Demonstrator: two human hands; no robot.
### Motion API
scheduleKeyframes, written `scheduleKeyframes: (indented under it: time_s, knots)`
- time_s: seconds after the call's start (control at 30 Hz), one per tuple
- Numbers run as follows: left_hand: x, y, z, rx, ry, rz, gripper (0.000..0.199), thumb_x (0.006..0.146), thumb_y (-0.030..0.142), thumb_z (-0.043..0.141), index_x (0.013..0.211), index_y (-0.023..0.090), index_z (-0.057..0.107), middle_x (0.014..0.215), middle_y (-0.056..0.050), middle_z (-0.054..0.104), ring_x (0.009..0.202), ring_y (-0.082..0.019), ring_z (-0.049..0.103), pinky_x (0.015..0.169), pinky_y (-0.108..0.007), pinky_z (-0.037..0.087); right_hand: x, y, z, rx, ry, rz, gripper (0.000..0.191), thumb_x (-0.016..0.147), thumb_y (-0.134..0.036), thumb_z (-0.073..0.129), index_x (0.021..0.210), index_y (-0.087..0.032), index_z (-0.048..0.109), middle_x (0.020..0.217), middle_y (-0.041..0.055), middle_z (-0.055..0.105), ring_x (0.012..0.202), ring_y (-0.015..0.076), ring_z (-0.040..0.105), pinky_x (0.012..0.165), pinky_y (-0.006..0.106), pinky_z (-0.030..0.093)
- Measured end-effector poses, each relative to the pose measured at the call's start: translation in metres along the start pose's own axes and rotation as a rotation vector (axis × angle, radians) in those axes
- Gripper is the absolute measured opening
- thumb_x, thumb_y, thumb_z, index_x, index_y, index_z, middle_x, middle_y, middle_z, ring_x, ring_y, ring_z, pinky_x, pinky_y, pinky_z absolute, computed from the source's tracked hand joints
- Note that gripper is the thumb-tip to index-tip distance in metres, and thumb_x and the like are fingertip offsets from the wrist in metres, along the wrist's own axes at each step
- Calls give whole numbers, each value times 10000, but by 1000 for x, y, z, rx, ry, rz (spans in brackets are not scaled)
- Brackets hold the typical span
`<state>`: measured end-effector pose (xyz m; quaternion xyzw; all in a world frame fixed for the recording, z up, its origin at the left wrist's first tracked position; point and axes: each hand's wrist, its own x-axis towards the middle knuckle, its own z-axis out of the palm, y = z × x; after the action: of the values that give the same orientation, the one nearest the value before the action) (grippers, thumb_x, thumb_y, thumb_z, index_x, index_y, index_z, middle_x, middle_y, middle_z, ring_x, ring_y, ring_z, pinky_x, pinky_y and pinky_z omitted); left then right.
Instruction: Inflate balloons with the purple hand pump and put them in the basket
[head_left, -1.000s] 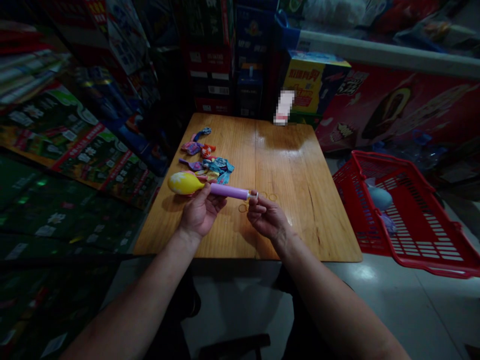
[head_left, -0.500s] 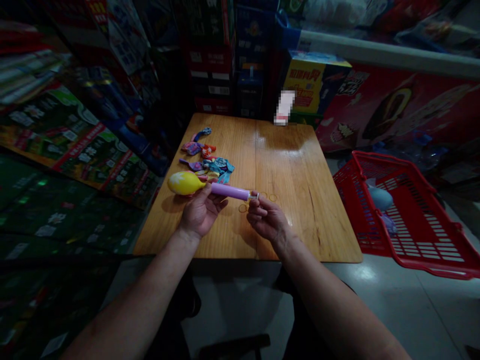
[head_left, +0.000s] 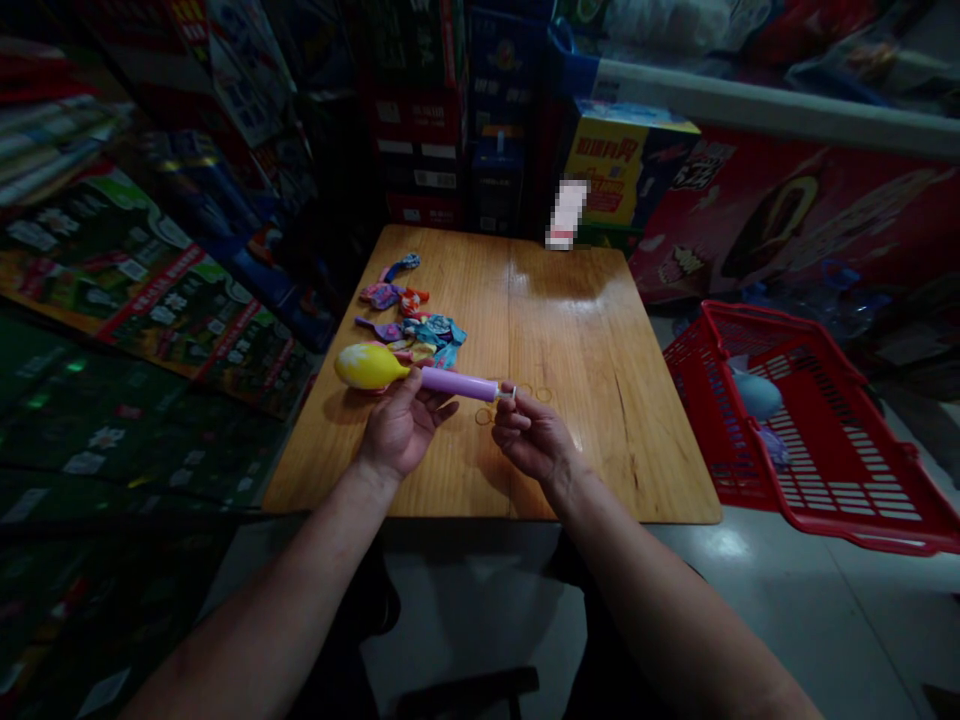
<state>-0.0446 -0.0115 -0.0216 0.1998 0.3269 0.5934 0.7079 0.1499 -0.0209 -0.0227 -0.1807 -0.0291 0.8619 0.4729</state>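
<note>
Left hand (head_left: 401,425) grips the neck of the yellow balloon (head_left: 370,366) around the purple hand pump (head_left: 457,383), balloon just beyond the fingers. Right hand (head_left: 536,440) pinches narrowly at the pump's tip, above the wooden table (head_left: 607,420).

Dim throughout, with a pale glare on the wooden surface (head_left: 574,285) near its far edge and a fainter one on the floor (head_left: 724,545). The right hand (head_left: 534,438) throws a soft shadow, while the boxes (head_left: 150,290) sink into darkness and bow toward the frame's edges — a strong wide-angle warp.

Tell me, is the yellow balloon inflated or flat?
Inflated: the yellow balloon bulges round at the end of the purple hand pump.
</note>
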Motion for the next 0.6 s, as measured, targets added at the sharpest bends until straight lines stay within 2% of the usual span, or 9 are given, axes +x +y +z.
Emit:
scheduleKeyframes:
  time_s: [0.07,0.17,0.27,0.33,0.47,0.6]
  knots:
    - [0,-1,1,-26,-24,-15,293,910,345,631,1176,221,630,1152,-103,707,1014,-230,688,804,-363,579,1,-2,0,26,33,-15,67,929,-124,554,983,-148,587,746,-18,649,485,13,479,496,123,422]
    - [1,5,2,-56,-50,-36,244,903,313,641,1129,219,647,1091,-74,721,974,-220,698,832,-388,582,-2,-11,4,34,53,-4,94,942,-104,510,987,-138,585,729,-19,646,461,8,462,477,117,413]
    - [3,16,-1,-52,-11,40,216,893,299,655,1088,204,660,997,-58,735,885,-191,709,804,-351,589,-8,-23,9,-12,21,-7,101,949,-112,496,966,-144,590,703,-35,625,421,3,409,445,117,382]
    - [4,21,-2,-40,3,101,227,891,312,658,1092,208,657,1001,-64,738,886,-194,711,780,-337,591,-11,-28,10,-19,-7,-42,99,955,-124,496,956,-150,591,696,-45,613,412,-1,388,438,115,368]
    - [1,13,-2,-21,-15,31,278,892,347,655,1139,221,639,1098,-89,726,979,-229,704,809,-381,587,-9,-18,5,-32,-16,-42,67,942,-143,536,976,-144,594,687,-53,600,403,-3,353,427,122,344]
    - [-1,-1,2,-15,41,-4,270,881,331,668,1114,196,644,1064,-97,732,995,-235,701,868,-408,569,-1,-3,1,-75,12,-8,75,919,-151,580,993,-154,596,687,-54,595,413,4,346,436,126,345]
